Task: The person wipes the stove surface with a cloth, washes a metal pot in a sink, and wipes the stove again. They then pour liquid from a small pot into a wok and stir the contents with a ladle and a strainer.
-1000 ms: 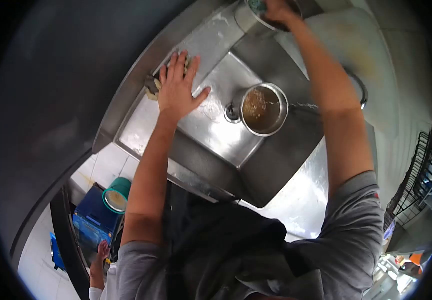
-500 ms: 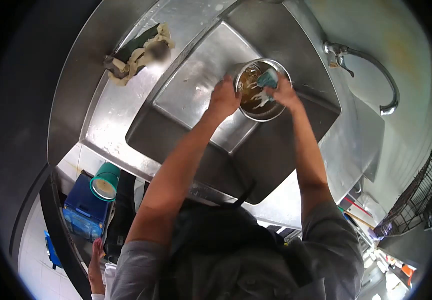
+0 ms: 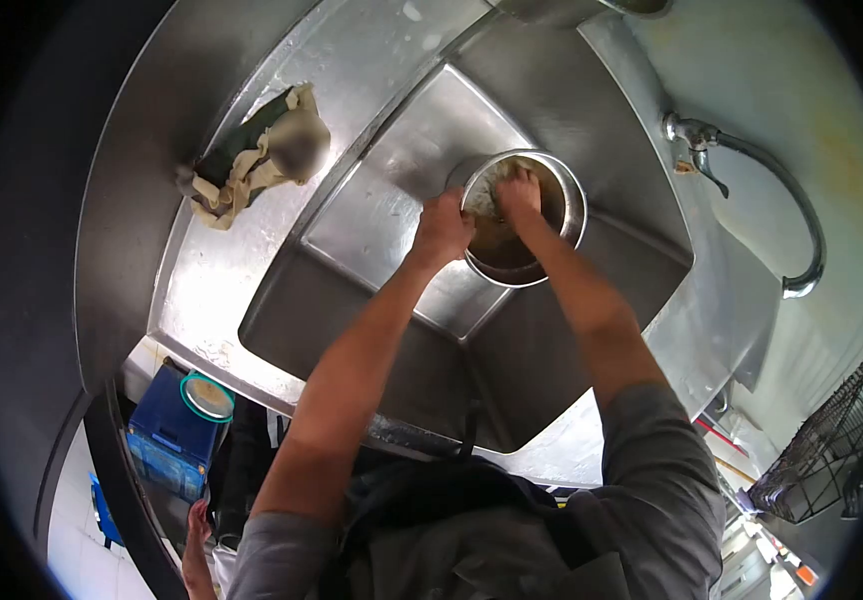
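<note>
A round metal pot (image 3: 578, 218) stands in the steel sink with cloudy brown liquid in it. My left hand (image 3: 443, 228) is closed on the pot's left rim, fingers over the edge. Inside the pot, my right hand (image 3: 519, 192) reaches down to the liquid near the far wall, its fingers bent and partly hidden. The blue-green scrubbing sponge seen in that hand a moment ago is covered by it now.
The sink basin (image 3: 372, 190) surrounds the pot. A crumpled green and beige cloth (image 3: 242, 170) lies on the left ledge. A curved faucet (image 3: 772, 160) is on the right wall, above a wire rack (image 3: 822, 430). A blue bin (image 3: 167, 425) and another person's hand (image 3: 199, 520) are at lower left.
My right hand has moved from the pot's right side, where the sponge showed, down and left into the pot. My left hand stays at the rim. The camera view has shifted slightly.
</note>
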{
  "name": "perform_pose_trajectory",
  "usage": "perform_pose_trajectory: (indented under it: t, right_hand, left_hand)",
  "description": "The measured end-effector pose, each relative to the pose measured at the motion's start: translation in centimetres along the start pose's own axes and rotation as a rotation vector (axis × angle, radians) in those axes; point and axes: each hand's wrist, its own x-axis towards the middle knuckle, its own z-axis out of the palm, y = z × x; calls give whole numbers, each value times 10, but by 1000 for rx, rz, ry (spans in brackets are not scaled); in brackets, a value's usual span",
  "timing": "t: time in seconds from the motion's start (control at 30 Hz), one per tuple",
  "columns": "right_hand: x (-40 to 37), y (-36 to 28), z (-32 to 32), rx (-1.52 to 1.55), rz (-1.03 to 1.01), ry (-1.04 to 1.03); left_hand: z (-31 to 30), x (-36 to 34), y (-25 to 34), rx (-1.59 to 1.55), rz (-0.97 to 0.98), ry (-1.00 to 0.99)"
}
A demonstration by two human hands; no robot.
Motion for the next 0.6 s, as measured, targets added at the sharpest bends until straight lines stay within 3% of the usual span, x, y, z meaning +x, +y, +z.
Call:
perform_pose_trajectory:
  t: [0.07, 0.13, 0.23, 0.27, 0.33, 0.4, 0.43, 0.47, 0.57, 0.6]
  right_hand:
    - [-22, -14, 16, 75, 117, -302]
    - [-27, -33, 107, 358, -70, -185]
    - [-48, -99, 53, 1147, -8, 347]
    - [-15, -94, 83, 682, -184, 329]
    - [7, -65, 52, 247, -195, 135]
    - [11, -38, 15, 70, -105, -22]
    - [12, -26, 1, 104, -19, -75]
    - [3, -20, -3, 143, 66, -137]
    - [-32, -30, 80, 46, -81, -27]
    - [-35, -45, 73, 329, -63, 7]
  left_hand:
    - [8, 6, -1, 50, 45, 2]
    - [8, -1, 0, 99, 67, 7]
    - [-2, -11, 0, 220, 82, -41]
    - [-5, -9, -3, 289, 106, -6]
    - [-7, -6, -16, 424, 146, 58]
    - [-13, -6, -13, 359, 112, 31]
    - [-13, -5, -9, 319, 97, 21]
    - [-6, -5, -12, 294, 141, 153]
    - [-6, -3, -3, 313, 213, 145]
    - [-11, -3, 4, 196, 112, 49]
